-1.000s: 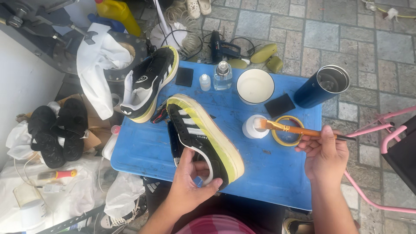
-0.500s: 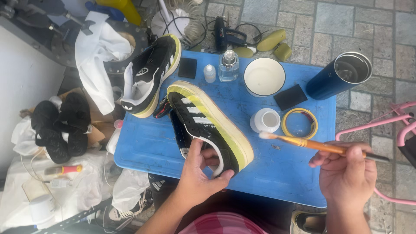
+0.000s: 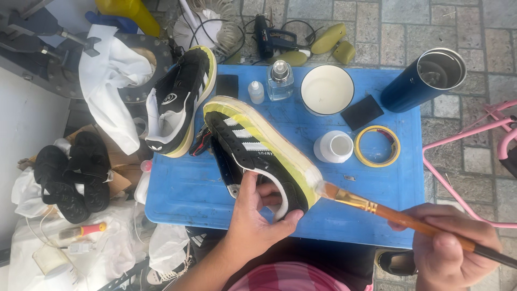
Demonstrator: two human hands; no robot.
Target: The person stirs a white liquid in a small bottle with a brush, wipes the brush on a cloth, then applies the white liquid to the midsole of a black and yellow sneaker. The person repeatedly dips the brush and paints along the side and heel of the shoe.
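Paved yard, blue worktop (image 3: 188, 188) | left hand (image 3: 253, 226) fingers clamped on black sneaker (image 3: 258, 156), tilted over worktop | right hand (image 3: 458, 253) fingers clamped on brush (image 3: 398, 216), bristles touching taped sole at heel | coating seemingly under way, second sneaker (image 3: 177, 105) waiting

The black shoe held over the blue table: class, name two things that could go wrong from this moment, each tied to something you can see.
1. The paintbrush in the right hand touches the sole of the black shoe; a slip could smear the black upper.
2. The left hand grips only the heel, so the shoe may twist.
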